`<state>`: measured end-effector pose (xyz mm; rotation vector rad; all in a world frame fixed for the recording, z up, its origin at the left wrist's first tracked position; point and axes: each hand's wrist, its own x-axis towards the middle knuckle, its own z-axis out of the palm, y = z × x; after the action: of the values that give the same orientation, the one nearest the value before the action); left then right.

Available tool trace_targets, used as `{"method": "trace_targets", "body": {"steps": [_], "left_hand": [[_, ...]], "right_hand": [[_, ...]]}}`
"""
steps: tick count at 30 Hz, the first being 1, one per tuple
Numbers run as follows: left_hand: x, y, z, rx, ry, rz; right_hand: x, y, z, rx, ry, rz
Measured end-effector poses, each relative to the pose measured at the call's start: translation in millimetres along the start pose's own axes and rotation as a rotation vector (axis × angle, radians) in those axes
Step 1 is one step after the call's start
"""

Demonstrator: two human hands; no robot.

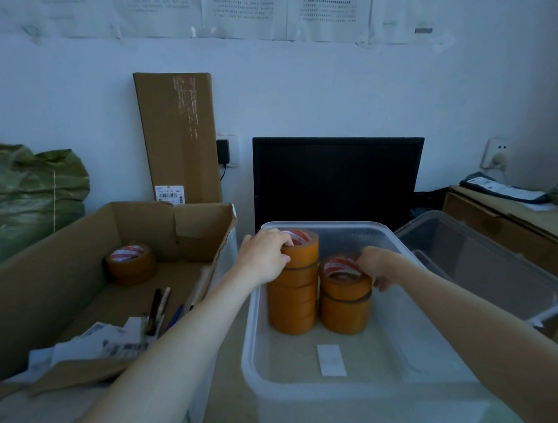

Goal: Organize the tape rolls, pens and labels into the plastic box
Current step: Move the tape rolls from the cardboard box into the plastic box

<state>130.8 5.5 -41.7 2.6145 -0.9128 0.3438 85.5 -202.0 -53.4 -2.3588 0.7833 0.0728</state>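
My left hand [264, 256] grips the tall stack's top roll [299, 248]; my right hand [376, 266] grips the short stack's top roll [344, 277] beside it.

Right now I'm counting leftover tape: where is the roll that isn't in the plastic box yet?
In the head view, the loose tape roll lies at the far end of the open cardboard box, left of the plastic box, beyond the pens.
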Motion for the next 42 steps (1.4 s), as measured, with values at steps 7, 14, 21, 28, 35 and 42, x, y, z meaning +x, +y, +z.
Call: {"method": "trace_targets", "body": {"steps": [7,14,21,28,35,42], "left_hand": [[-1.1,1.6,-2.0,0.027,-0.001,0.001],[-1.3,1.4,-1.4,0.026,-0.002,0.003],[-0.2,0.2,-0.1,0.025,0.011,0.009],[-0.5,0.3,0.2,0.035,0.018,0.012],[0.4,-0.4,-0.7,0.034,0.01,0.02],[-1.5,1.6,-3.0,-0.066,0.086,0.073]], "right_hand": [[-0.8,2.5,-13.6,0.356,-0.102,-0.077],[-6.9,3.5,0.2,-0.03,-0.266,-0.051],[-4.4,0.8,9.9,-0.501,-0.097,-0.109],[-10.3,-5.3,11.4,-0.682,-0.004,-0.149],[-11.4,-3.2,-2.1,-0.692,-0.033,-0.179],[-18.2,-7.6,-34.5,0.385,0.136,-0.301]]}}
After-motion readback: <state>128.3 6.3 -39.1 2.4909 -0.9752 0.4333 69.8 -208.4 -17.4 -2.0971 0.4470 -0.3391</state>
